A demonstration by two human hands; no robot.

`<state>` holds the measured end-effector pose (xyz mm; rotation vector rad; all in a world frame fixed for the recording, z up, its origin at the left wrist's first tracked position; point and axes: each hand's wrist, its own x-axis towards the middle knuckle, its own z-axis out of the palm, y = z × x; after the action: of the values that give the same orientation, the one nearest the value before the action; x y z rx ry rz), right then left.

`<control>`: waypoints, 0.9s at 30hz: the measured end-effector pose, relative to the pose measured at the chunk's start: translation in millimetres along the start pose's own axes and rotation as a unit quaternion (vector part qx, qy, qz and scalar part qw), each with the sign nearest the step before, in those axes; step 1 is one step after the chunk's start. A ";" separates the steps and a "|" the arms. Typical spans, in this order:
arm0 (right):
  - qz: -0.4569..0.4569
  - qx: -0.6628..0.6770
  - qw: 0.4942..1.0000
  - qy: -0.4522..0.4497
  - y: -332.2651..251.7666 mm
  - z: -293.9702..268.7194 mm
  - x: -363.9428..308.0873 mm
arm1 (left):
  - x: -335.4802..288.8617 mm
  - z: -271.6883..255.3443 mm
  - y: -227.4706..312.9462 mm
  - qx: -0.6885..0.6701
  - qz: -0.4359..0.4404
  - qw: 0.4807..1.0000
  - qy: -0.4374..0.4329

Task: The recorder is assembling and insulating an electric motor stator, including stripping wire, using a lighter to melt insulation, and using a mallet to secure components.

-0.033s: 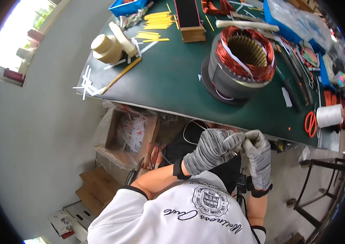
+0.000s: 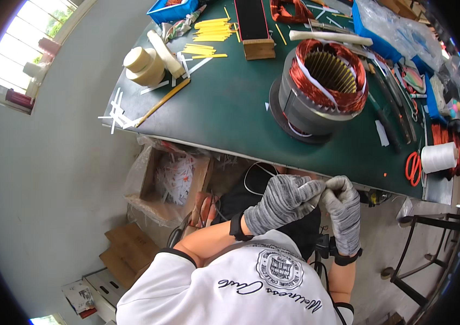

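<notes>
Just off the table's near edge, my left hand and my right hand meet fingertip to fingertip in grey knitted gloves. Both are closed in a pinch. Whatever lies between the fingers is too small and too covered to name. Beyond them on the table stands a motor stator, a grey cylinder with red-brown copper windings bound by white tape round its upper rim. It rests upright on a dark round base.
The green table carries yellow strips, a pale stepped spool, a wooden stick, orange-handled scissors and a white thread spool. Below its edge sits a carton of paper scraps. A dark metal frame stands right.
</notes>
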<state>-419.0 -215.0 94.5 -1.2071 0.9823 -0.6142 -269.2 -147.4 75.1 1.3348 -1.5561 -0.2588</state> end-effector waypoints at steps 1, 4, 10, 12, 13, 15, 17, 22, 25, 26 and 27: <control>-0.077 -0.080 0.994 0.004 3.6 -2.3 4.2 | -4.9 -0.3 -0.2 -0.056 -0.031 0.998 -0.001; -0.162 -0.251 0.954 0.022 -2.3 -1.9 3.2 | -8.0 -2.3 -4.8 -0.050 -0.037 0.998 -0.024; -0.172 -0.313 0.933 -0.045 -30.7 -31.9 24.8 | 4.9 -20.2 -25.3 -0.097 -0.099 0.990 0.018; -0.178 -0.337 0.925 -0.008 -56.7 -63.1 43.5 | 4.8 -28.4 -34.0 -0.273 -0.245 0.928 0.061; -0.198 -0.390 0.899 0.032 -75.0 -82.5 57.2 | 4.3 -35.0 -38.8 -0.273 -0.312 0.909 0.048; -0.215 -0.462 0.853 0.113 -92.7 -132.3 98.4 | 8.7 -43.3 -41.8 -0.339 -0.397 0.852 0.045; -0.147 -0.363 0.905 0.165 -106.0 -186.3 147.4 | 6.0 -42.1 -51.1 -0.319 -0.406 0.855 0.044; -0.277 -0.578 0.766 0.061 -122.1 -222.4 267.3 | -10.0 -22.6 -73.7 0.048 -0.182 0.981 0.054; -0.318 -0.613 0.722 0.041 -104.1 -204.4 361.4 | -7.3 -12.1 -91.0 0.130 -0.015 0.990 0.060; -0.345 -0.614 0.709 0.026 -101.4 -195.0 383.4 | -9.4 -11.9 -93.2 0.173 0.017 0.984 0.031; -0.318 -0.634 0.703 0.042 -105.4 -178.5 393.6 | -5.9 -15.0 -87.1 0.107 0.003 0.994 0.013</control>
<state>-379.0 -657.5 72.0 -2.8698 1.0426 -0.4674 -205.3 -167.6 17.0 1.4916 -1.5998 -0.0713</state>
